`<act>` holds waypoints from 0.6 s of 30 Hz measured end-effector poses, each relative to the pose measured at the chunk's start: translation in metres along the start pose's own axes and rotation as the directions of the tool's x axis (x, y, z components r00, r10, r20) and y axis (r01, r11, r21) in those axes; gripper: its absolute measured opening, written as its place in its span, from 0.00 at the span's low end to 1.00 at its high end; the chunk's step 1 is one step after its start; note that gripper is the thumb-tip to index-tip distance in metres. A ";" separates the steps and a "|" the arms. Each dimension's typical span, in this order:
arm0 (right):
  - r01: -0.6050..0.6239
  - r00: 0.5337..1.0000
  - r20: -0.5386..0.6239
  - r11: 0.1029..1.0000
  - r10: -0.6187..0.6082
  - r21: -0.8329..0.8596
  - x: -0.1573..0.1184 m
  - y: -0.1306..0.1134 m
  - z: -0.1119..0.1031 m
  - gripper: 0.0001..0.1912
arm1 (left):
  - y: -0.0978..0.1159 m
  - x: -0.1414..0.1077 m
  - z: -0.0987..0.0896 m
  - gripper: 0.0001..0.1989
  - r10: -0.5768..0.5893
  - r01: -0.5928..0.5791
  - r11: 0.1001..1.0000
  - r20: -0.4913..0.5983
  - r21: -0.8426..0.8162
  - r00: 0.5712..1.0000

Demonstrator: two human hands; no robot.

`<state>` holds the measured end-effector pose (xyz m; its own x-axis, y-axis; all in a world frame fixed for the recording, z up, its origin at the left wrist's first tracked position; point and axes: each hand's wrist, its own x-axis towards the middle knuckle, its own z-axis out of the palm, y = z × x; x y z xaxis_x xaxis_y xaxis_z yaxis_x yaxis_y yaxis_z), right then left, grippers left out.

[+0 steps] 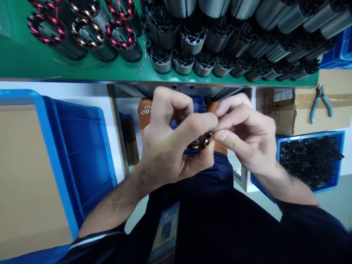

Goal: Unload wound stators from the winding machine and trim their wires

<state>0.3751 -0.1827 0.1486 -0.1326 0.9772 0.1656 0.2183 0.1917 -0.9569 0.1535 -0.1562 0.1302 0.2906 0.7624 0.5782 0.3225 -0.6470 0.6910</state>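
The person's left hand (173, 143) holds a small core (207, 139) wound with copper-coloured wire, its fingers curled around it and the thumb underneath, so that only part of one end shows. The core is in the air, over the lap and in front of the surface (19, 62). The right hand (244, 132) meets it from the other side, thumb and fingers drawn in to a narrow gap at the core's exposed end. Whether a wire end lies between those fingertips cannot be told; they are too close together, and partly blurred.

The step in hand looks like fine fingertip work on the winding, perhaps arranging or tidying a wire at the rim. The next move would seem to call for a steady left grip with the worked end turned outward, and a light, exact pinch from the right. A hard pull could disturb the turns or slip off the wire.

On the surface stand wound cores (126, 44), some pink and some copper, beside rows of bare cores (203, 68). A loose pink wire (144, 55) lies between the two groups. The pliers (320, 97) rest apart on a carton (302, 123), in neither hand.
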 end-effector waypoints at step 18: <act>-0.124 0.924 0.320 0.956 0.208 -0.265 0.012 -0.030 -0.042 0.12 | 0.008 -0.016 0.006 0.18 -0.123 0.172 0.958 0.214 -0.229 0.969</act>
<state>0.4078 -0.1732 0.1893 -0.3862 0.9143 -0.1223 0.4809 0.0864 -0.8725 0.1565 -0.1734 0.1242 0.4344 0.8154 0.3826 0.1523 -0.4852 0.8611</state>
